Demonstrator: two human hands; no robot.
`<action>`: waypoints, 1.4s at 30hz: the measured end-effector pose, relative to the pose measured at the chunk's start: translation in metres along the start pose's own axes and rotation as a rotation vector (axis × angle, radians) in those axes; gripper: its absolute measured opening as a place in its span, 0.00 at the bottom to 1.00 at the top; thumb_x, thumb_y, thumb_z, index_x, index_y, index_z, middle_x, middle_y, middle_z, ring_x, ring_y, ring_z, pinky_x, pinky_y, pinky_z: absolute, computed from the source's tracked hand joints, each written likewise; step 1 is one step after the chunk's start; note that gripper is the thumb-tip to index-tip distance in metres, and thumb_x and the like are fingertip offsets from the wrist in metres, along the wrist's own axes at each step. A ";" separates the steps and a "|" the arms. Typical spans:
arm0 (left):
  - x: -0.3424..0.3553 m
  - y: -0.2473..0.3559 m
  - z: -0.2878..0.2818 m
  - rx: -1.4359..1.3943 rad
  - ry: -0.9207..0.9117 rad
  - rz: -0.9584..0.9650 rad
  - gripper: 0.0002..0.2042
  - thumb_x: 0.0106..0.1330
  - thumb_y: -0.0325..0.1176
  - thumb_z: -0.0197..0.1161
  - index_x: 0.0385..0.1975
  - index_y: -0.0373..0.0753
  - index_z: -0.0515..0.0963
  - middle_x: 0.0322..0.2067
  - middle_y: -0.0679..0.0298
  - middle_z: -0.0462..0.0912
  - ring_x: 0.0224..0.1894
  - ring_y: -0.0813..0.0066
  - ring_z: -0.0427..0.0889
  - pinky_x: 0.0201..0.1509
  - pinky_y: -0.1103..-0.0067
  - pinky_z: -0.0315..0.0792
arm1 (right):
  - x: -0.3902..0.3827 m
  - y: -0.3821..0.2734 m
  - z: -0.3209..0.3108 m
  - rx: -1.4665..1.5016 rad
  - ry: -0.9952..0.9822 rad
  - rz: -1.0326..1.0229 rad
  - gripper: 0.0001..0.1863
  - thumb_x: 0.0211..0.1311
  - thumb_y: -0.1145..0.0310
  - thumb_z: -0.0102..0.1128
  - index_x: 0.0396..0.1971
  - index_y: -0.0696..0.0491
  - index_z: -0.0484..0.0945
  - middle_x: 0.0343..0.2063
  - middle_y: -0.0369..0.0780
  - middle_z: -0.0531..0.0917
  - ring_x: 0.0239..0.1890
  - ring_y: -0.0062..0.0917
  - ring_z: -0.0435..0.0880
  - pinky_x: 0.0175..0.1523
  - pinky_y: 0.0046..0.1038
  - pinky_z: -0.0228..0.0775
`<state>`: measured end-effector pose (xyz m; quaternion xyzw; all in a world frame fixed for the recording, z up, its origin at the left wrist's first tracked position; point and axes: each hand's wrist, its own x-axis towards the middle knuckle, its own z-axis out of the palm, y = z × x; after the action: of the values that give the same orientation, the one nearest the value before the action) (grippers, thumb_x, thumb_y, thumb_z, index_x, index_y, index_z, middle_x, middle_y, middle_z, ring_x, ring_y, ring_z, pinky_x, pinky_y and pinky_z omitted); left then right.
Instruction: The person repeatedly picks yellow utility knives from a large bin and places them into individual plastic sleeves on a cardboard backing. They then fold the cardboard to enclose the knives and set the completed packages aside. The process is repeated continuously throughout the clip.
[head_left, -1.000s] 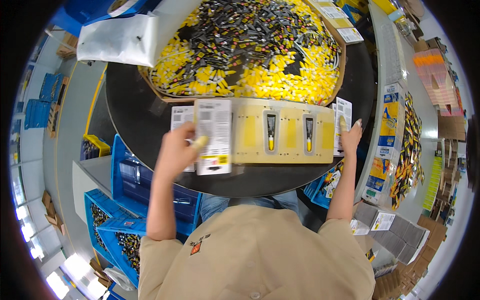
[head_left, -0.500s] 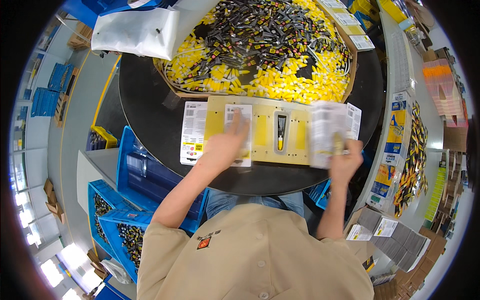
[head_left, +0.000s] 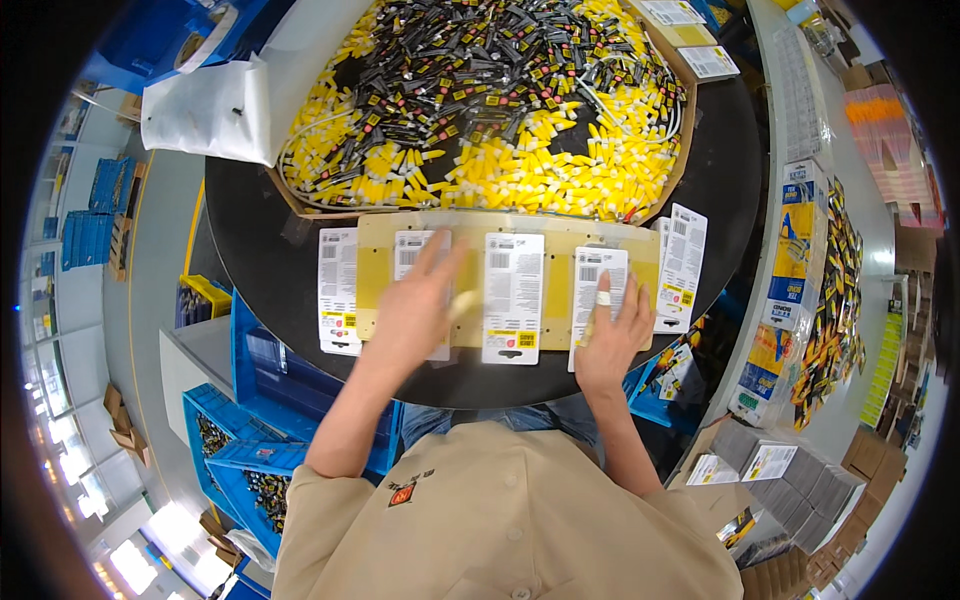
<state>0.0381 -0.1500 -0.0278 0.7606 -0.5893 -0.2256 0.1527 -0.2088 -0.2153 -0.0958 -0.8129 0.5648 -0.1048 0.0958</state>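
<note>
Just in front of me lies a pale yellow rectangular fixture plate (head_left: 376,270). Three white printed blister cards rest across it: a left card (head_left: 408,252), a middle card (head_left: 513,300) and a right card (head_left: 600,262). My left hand (head_left: 410,312) is over the left card, its outstretched fingers blurred and nothing visible in them. With fingers spread, my right hand (head_left: 615,335) presses flat on the right card; a white band wraps one finger. The middle card covers the recess where a black tube showed earlier.
Beyond the plate, a cardboard-edged tray (head_left: 690,120) holds a heap of black tubes with yellow caps (head_left: 480,110). White cards lie left (head_left: 337,290) and right (head_left: 682,265) of the plate. Blue bins (head_left: 262,455) stand below the round black table (head_left: 270,280) at left.
The card held in my right hand now lies on the plate. A card covers the middle recess with the tube. My right hand has moved left and flattened; the view has shifted slightly.
</note>
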 end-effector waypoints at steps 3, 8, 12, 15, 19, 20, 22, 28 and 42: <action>0.020 0.038 0.029 0.131 -0.070 0.182 0.35 0.59 0.36 0.67 0.67 0.40 0.61 0.70 0.48 0.54 0.31 0.53 0.84 0.34 0.68 0.79 | 0.026 0.030 0.014 -0.230 0.094 -0.132 0.31 0.61 0.75 0.49 0.67 0.49 0.63 0.69 0.52 0.55 0.72 0.52 0.49 0.71 0.57 0.37; 0.026 0.032 0.030 0.262 -0.294 0.164 0.34 0.61 0.34 0.66 0.66 0.37 0.60 0.70 0.47 0.54 0.32 0.51 0.84 0.34 0.68 0.79 | 0.131 0.209 0.015 0.013 0.290 0.728 0.33 0.71 0.47 0.40 0.66 0.55 0.63 0.63 0.53 0.68 0.64 0.50 0.66 0.66 0.45 0.57; 0.022 0.026 0.016 0.075 -0.148 0.166 0.32 0.62 0.31 0.64 0.66 0.36 0.58 0.67 0.49 0.60 0.36 0.60 0.84 0.38 0.72 0.78 | 0.121 0.278 0.058 0.540 0.317 0.905 0.41 0.70 0.36 0.33 0.49 0.63 0.79 0.50 0.54 0.81 0.55 0.49 0.77 0.59 0.40 0.66; 0.010 0.013 -0.009 -0.375 0.220 0.095 0.28 0.63 0.25 0.57 0.65 0.34 0.59 0.61 0.54 0.67 0.36 0.70 0.80 0.40 0.76 0.75 | 0.086 0.272 0.072 0.454 0.348 0.986 0.42 0.70 0.37 0.35 0.48 0.66 0.78 0.49 0.57 0.80 0.54 0.50 0.77 0.57 0.40 0.67; -0.020 -0.028 -0.045 -0.624 0.597 -0.059 0.25 0.63 0.17 0.45 0.63 0.32 0.60 0.53 0.56 0.72 0.38 0.76 0.78 0.46 0.78 0.73 | 0.025 0.223 0.080 0.740 0.393 0.962 0.25 0.73 0.58 0.40 0.59 0.60 0.70 0.52 0.57 0.78 0.50 0.47 0.79 0.56 0.39 0.69; -0.028 -0.037 -0.048 -0.648 0.679 -0.148 0.24 0.63 0.15 0.44 0.62 0.31 0.60 0.50 0.54 0.74 0.42 0.74 0.79 0.53 0.77 0.72 | 0.009 0.211 0.077 0.630 0.342 0.933 0.26 0.73 0.57 0.40 0.58 0.61 0.70 0.51 0.56 0.78 0.50 0.47 0.79 0.56 0.39 0.70; -0.052 -0.059 -0.057 -0.634 0.820 -0.274 0.18 0.63 0.13 0.45 0.53 0.29 0.71 0.46 0.54 0.78 0.43 0.72 0.81 0.53 0.77 0.73 | -0.031 0.179 0.069 0.681 0.274 0.829 0.29 0.75 0.53 0.39 0.56 0.65 0.70 0.49 0.56 0.78 0.49 0.47 0.78 0.54 0.40 0.70; -0.129 -0.106 -0.004 -0.048 0.943 -0.685 0.14 0.57 0.17 0.59 0.39 0.39 0.84 0.32 0.56 0.82 0.37 0.64 0.84 0.44 0.76 0.77 | -0.061 0.167 -0.005 1.117 -0.410 0.343 0.25 0.75 0.52 0.42 0.36 0.62 0.77 0.13 0.40 0.77 0.10 0.20 0.73 0.21 0.21 0.67; -0.098 -0.173 0.246 0.045 0.527 -0.144 0.15 0.59 0.31 0.63 0.47 0.38 0.79 0.47 0.48 0.82 0.45 0.47 0.82 0.48 0.64 0.77 | 0.118 0.298 0.039 0.563 0.315 0.876 0.42 0.65 0.41 0.54 0.53 0.72 0.69 0.51 0.60 0.76 0.47 0.47 0.79 0.49 0.38 0.75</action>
<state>0.0322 -0.0022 -0.3077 0.8363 -0.4783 -0.0173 0.2674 -0.4251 -0.4266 -0.2079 -0.4188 0.8084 -0.3227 0.2588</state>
